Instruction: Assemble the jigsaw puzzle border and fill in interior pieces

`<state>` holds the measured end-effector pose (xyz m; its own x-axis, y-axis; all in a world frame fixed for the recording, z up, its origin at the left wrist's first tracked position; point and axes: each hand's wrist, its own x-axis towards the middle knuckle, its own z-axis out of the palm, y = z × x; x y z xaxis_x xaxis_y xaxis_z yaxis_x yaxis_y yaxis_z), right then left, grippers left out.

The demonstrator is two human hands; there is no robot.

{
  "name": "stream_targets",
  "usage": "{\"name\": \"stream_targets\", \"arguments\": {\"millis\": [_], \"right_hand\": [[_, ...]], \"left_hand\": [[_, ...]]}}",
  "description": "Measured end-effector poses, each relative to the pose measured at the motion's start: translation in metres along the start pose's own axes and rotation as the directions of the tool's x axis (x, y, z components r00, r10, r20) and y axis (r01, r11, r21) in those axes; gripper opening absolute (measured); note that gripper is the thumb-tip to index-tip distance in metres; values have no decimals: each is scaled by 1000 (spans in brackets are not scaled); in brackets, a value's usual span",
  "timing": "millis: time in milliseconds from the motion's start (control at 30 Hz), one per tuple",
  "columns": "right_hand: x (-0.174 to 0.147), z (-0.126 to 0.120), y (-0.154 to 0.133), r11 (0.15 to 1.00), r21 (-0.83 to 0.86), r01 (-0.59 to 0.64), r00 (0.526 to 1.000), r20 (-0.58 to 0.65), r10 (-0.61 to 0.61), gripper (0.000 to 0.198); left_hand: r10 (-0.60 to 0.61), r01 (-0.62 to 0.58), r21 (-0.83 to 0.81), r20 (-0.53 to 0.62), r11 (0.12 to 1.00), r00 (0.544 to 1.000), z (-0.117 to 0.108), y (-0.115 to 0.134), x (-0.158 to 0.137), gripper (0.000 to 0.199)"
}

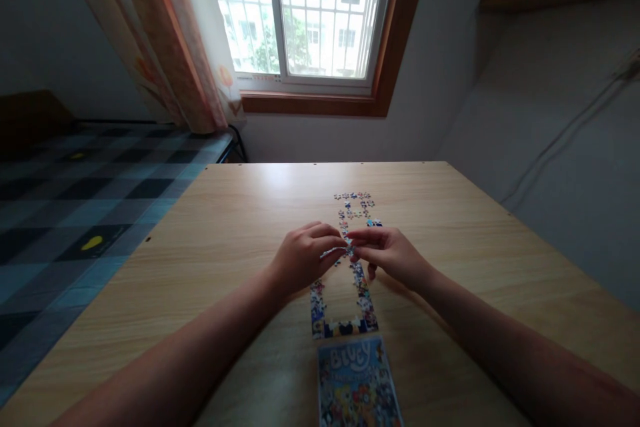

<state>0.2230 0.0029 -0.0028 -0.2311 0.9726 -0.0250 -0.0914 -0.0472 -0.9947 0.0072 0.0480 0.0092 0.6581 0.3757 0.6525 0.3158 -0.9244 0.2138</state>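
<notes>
My left hand (306, 252) and my right hand (393, 253) meet over the table, fingertips nearly touching. Between them is a small jigsaw piece (349, 249), pinched by both hands; its picture is too small to read. Below and partly behind the fingers lies a joined puzzle border (317, 310), a narrow frame with bare wood inside. Its upper part is hidden by my hands. Loose jigsaw pieces (354, 195) lie in rows beyond them, and a few bluish pieces (374, 222) rest just past my right hand.
A puzzle box lid (357, 387) marked "Bluey" lies at the near end of the border. The wooden table (240, 213) reaches toward a barred window (320, 20). To the left is a bed with a checked cover (125, 203); a cable (560, 137) hangs along the right wall.
</notes>
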Motion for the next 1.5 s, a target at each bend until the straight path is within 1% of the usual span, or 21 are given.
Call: {"name": "stream_targets", "arguments": {"millis": [133,233,267,333,433,500,567,667,833,967,1033,1100,1200,1267,1333,1433,1500], "right_hand": [[0,1,1,1000,8,-3,1000,-6,3,34],[0,1,1,1000,-18,16,1000,-27,-16,32],[0,0,1,998,-41,41,998,-45,-43,32],[0,-2,1,985,-116,124,986,-101,-136,33],[-1,-4,3,925,-290,246,938,-170,-302,30],[-1,-5,6,873,-391,291,916,-149,-372,26],[-2,-5,7,833,-448,324,912,-87,-401,20],[-4,-4,8,806,-475,354,909,-27,-415,12],[-9,-1,3,760,-542,359,907,10,-421,7],[-12,1,2,751,-537,385,903,51,-427,12],[-12,2,2,746,-531,402,896,58,-441,22],[-12,4,2,728,-539,424,877,43,-479,28],[-12,6,3,714,-557,425,850,-27,-527,19],[-12,9,3,738,-546,397,851,-82,-519,14],[-13,10,4,763,-524,379,855,-118,-505,13],[-14,10,4,780,-516,354,862,-144,-487,14],[-13,8,3,777,-534,335,870,-141,-472,15]], "left_hand": [[10,-10,-29,-1,1000,1000,-1,0,1,13],[-19,18,-62,-18,998,1000,-2,0,1,13],[-38,36,-77,-31,996,999,-2,0,1,13],[-88,81,-117,-56,990,995,-2,-1,2,14],[-160,146,-180,-69,973,985,-1,-2,2,15],[-182,165,-209,-63,964,981,-1,-3,2,16],[-185,168,-224,-56,960,981,-1,-4,2,16],[-160,148,-208,-43,967,986,-1,-4,2,14],[-55,59,-119,30,991,998,-1,1,3,16],[-65,67,-96,21,993,998,-1,6,5,16],[-92,93,-106,15,990,996,-2,7,5,16],[-143,145,-133,28,980,989,-2,8,5,17],[-200,216,-192,97,957,975,-1,10,6,18],[-210,235,-224,131,946,969,1,11,7,16],[-225,255,-256,140,932,964,2,11,8,15],[-267,298,-300,142,906,953,2,9,9,15],[-286,319,-314,146,894,947,2,6,9,15]]}}
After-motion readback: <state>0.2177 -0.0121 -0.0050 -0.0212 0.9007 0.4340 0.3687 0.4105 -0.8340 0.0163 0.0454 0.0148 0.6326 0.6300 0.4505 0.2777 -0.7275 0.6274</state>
